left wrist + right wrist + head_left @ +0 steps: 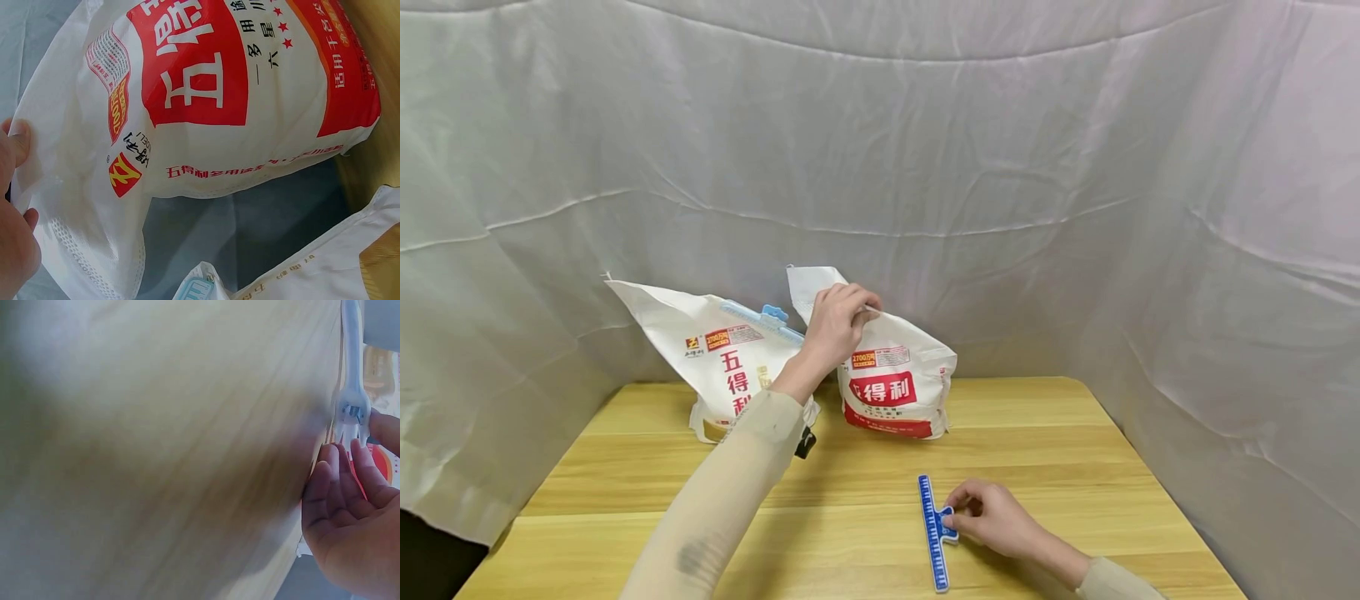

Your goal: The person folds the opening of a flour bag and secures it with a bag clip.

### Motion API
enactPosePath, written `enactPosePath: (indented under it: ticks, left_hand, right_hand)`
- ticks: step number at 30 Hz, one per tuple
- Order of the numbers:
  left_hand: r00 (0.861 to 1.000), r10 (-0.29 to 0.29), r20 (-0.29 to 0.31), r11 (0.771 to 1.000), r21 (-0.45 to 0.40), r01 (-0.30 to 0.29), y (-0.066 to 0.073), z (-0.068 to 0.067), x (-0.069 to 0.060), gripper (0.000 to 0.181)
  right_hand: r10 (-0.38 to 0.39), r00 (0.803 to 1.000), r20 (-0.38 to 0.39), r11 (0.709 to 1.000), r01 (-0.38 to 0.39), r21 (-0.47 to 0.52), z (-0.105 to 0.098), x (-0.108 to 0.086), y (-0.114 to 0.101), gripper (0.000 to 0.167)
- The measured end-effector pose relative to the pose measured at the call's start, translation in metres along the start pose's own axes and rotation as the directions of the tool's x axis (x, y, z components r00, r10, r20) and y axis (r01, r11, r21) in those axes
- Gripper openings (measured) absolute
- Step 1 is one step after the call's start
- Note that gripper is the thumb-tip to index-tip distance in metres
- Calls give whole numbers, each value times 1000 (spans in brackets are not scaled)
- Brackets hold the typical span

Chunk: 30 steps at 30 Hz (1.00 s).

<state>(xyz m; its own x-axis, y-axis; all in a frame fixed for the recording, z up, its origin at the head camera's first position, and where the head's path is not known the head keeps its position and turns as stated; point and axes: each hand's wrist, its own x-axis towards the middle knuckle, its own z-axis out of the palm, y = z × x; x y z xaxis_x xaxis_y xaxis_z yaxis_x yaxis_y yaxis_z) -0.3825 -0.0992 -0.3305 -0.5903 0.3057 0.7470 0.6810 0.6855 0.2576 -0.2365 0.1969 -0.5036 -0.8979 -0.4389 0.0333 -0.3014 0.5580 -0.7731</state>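
A white flour bag with red panels [895, 367] stands at the back of the table, its upper part bent and folded. My left hand [838, 321] pinches this upper part; in the left wrist view the thumb [20, 142] lies against the bag's near face. Lower right, my right hand [1000, 521] holds the handle of a blue bag clip [934, 533] between thumb and forefinger. The clip's long bar is at the table surface. Seen end-on in the right wrist view, the clip [353, 412] has its handle between the fingertips [359, 450] and the thumb.
To the left stands another white flour bag [700, 333], with a light blue clip [763, 318] across its top. A small black object [805, 443] lies by its base, partly behind my left forearm. Grey cloth [1000, 167] hangs around the wooden table [1037, 450].
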Motion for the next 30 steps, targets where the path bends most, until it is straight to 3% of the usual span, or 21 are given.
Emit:
enactPosePath:
  ticks: [8, 17, 22, 30]
  left_hand:
    - [1000, 1, -1, 1000, 13, -1, -1, 0, -2, 6]
    - [997, 60, -46, 998, 14, -59, -3, 3, -5, 6]
    - [993, 98, -61, 995, -24, -100, -4, 3, -5, 8]
    - [991, 120, -61, 993, -9, -121, -6, 5, -5, 8]
  right_hand:
    - [36, 999, -17, 998, -35, 56, 0, -4, -4, 24]
    - [79, 997, -14, 970, -73, 233, -4, -2, -4, 24]
    - [78, 997, -27, 965, -68, 253, -8, -2, -7, 26]
    - [46, 997, -54, 950, -27, 312, -11, -3, -11, 27]
